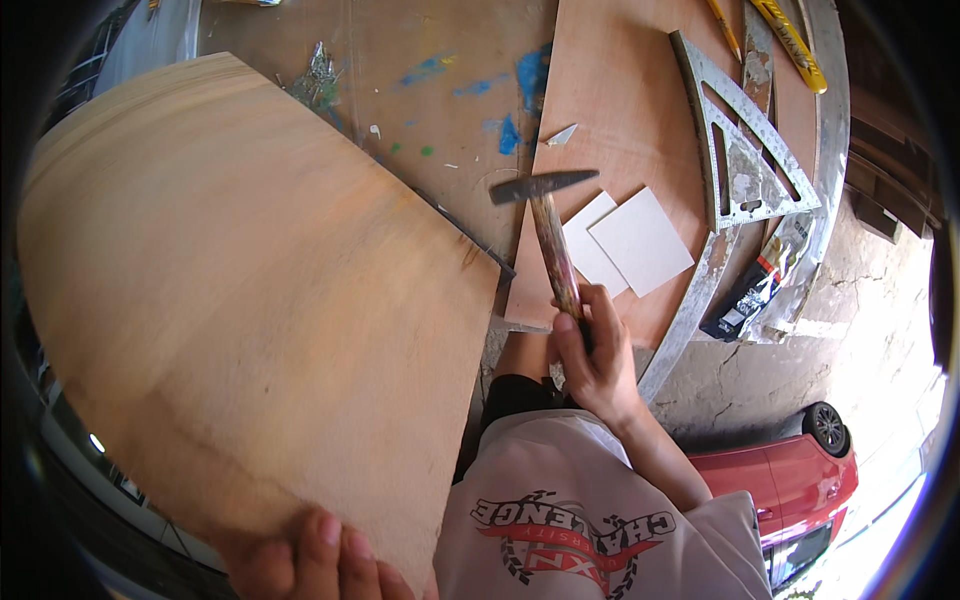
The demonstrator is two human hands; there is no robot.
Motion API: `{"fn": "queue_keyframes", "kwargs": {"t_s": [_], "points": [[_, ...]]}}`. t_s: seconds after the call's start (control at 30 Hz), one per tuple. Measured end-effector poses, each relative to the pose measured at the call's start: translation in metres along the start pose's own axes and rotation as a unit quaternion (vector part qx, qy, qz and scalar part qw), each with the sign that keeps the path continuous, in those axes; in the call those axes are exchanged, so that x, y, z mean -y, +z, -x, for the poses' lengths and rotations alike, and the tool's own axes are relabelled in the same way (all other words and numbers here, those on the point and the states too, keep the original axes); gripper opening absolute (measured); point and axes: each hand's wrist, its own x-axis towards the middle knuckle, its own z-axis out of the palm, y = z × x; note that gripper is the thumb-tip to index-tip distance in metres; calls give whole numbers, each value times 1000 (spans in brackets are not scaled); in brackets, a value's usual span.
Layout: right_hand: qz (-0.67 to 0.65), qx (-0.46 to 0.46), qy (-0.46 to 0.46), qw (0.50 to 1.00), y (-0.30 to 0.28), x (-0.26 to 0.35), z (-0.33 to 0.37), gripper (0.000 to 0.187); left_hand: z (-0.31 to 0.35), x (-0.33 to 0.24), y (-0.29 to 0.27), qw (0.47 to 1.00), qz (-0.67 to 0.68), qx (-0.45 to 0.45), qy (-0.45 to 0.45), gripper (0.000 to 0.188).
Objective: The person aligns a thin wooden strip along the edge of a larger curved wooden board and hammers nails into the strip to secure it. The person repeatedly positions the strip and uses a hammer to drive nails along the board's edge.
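Note:
My right hand [600,362] is closed around the wooden handle of a hammer [552,225]. The hammer stands head up, its dark metal head in front of the worktable. At the lower left, the fingers of my left hand [335,562] curl over the near edge of a large plywood board [260,280]. That board fills the left side of the view and lies tilted over part of the table. Just behind the hammer, two white square tiles [640,242] overlap on a reddish wooden sheet [610,120]. A dark, thin strip [470,238] shows along the board's right edge.
A metal speed square [750,160] lies at the right of the table, near a pencil [726,32], a yellow cutter knife [792,45] and a dark tube-like package [745,300]. Blue paint stains [533,75] mark the tabletop. A red car [775,480] stands at lower right.

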Motion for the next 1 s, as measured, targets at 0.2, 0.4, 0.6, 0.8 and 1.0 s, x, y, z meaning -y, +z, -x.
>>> {"fn": "queue_keyframes", "kwargs": {"t_s": [0.2, 0.4, 0.6, 0.8, 1.0], "points": [[90, 33, 51, 994, -30, -4, 15, 25, 6, 10, -2, 999, 2, 17, 28, 36], [98, 46, 54, 993, -35, 4, 11, 28, 3, 14, -2, 998, 16, 31, 43, 37], [93, 76, 57, 991, -40, 4, 6, 27, 0, 5, -12, 999, 2, 54, 9, 42], [90, 82, 27, 992, -42, 4, 1, 29, -6, -1, -17, 994, 0, 102, -36, 47], [79, 86, 48, 992, -45, 7, -2, 29, 1, -3, -15, 997, -11, 78, -24, 48]]}}
